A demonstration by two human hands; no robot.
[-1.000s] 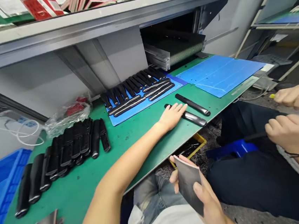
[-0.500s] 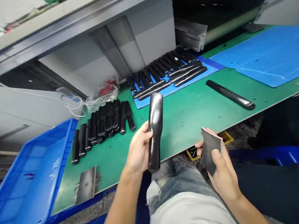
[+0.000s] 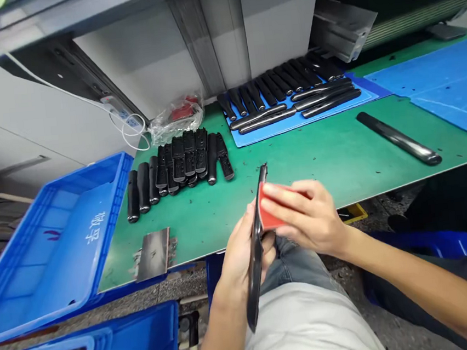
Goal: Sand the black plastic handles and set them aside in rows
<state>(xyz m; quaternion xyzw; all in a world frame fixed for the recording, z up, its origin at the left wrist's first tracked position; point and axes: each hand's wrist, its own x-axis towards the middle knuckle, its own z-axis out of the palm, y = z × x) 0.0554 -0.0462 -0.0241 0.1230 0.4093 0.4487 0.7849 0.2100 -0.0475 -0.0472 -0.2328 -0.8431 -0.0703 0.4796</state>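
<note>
1. A long black piece (image 3: 254,286) is gripped by the left hand (image 3: 237,254), whose fingers are curled around its middle. It is held above the lap, beside the near edge of the green table (image 3: 205,219), with a narrow side turned toward the view.

2. A red pad (image 3: 271,212) is held by the right hand (image 3: 314,217). The fingers are laid across the pad and closed together against it; how the thumb is placed cannot be told. The pad is set against the right side of the black piece.

3. The piece is probably gripped around its middle so that its upper stretch is left exposed to the pad and is backed from the opposite side.

4. A grey pad (image 3: 153,254) is laid near the table's front edge, with dark crumbs around it, presumably within easy reach of the left hand.

5. At the left, black handles (image 3: 176,161) are grouped side by side, some on top of others, likely to save room.

6. Farther back, dark handles (image 3: 280,82) are ranged on a blue sheet (image 3: 254,135), perhaps to be kept off the tabletop. 1 loose handle (image 3: 399,138) is set apart to the right.

7. A blue crate (image 3: 40,276) is placed beside the table's left end.
</note>
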